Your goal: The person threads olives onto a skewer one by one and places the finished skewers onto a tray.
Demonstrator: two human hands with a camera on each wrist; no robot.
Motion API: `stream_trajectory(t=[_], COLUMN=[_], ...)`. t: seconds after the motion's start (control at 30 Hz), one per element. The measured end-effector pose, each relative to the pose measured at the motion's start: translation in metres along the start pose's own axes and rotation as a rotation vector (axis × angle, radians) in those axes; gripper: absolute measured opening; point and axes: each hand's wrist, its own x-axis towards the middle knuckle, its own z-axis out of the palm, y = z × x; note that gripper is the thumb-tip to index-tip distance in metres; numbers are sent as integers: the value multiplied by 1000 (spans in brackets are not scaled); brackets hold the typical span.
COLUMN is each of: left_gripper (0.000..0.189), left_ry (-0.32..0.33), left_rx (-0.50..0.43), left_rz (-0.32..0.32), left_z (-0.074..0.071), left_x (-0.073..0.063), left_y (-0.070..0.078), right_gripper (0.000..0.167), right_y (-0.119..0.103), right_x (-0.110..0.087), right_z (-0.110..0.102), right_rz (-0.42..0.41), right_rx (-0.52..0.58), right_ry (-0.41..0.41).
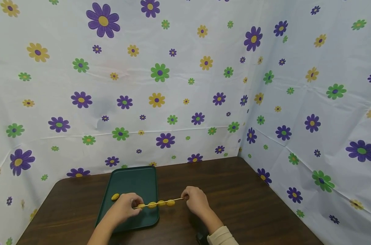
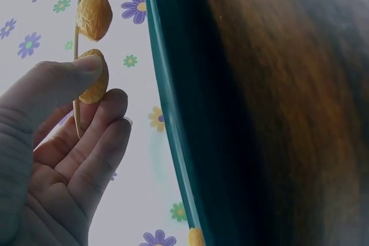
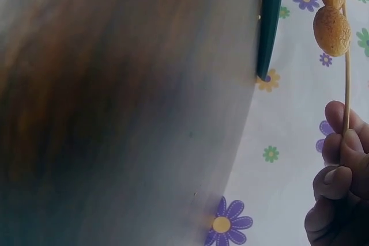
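Note:
A thin wooden skewer [image 3: 347, 84] runs slantwise between my hands, bearing several yellow-brown, wrinkled oval pieces that look like small potatoes [image 2: 95, 15]. My left hand [image 1: 124, 206] pinches the endmost piece [image 2: 94, 89] between thumb and fingers, with the skewer's pointed end sticking out below it in the left wrist view. At the other end, my right hand [image 1: 197, 201] grips the bare stick between thumb and fingertips. In the head view the skewer crosses the right side of a dark green tray [image 1: 133, 182], and one loose yellow piece [image 1: 115, 197] lies at the tray's left side.
The tray stands on a dark brown wooden table [image 1: 234, 190]. Beside my right forearm is a dark object [image 1: 201, 237], partly out of frame. White sheeting with printed flowers [image 1: 185, 81] hangs behind the table and along its right side.

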Motion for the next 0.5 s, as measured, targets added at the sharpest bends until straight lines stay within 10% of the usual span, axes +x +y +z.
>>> stream_trajectory(t=[0.5], left_gripper=[13], left_ry=[-3], left_rx=[10], left_rz=[-12], left_z=[3], left_x=[4], left_y=[0], right_gripper=[34], right_y=[-5], right_x=[2], right_z=[-3], right_rz=[5], right_rx=[8], right_ry=[-5])
